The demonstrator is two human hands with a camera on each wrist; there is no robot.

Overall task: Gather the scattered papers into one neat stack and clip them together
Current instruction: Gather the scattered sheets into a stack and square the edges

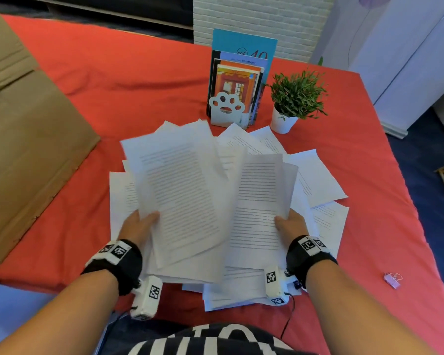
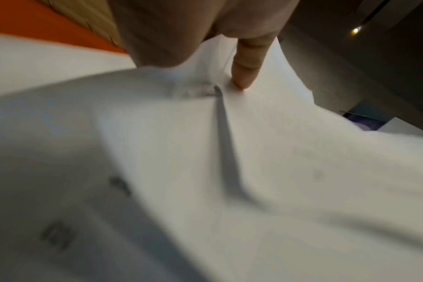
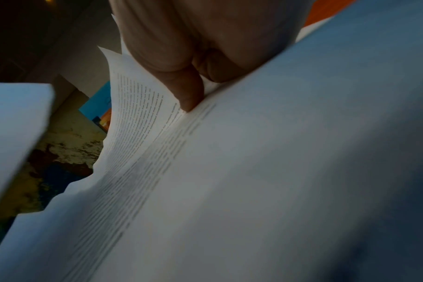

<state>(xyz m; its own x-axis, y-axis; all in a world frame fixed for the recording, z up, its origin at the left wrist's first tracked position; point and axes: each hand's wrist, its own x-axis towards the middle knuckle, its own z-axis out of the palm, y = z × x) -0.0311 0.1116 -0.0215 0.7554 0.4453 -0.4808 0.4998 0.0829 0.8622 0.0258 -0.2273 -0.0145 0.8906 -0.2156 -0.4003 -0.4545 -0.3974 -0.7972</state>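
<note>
Left hand [image 1: 139, 224] & right hand [image 1: 291, 224] each grip a sheaf of papers [image 1: 190, 190], w/ more loose beneath; we've gathered part. Squaring & clipping left, binder clip [image 1: 393, 280] well right of right hand.

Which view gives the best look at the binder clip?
The head view. The binder clip lies alone on the red cloth, apart from the papers and beyond the right hand. Both wrist views show only papers and fingers; no clip appears.
</note>
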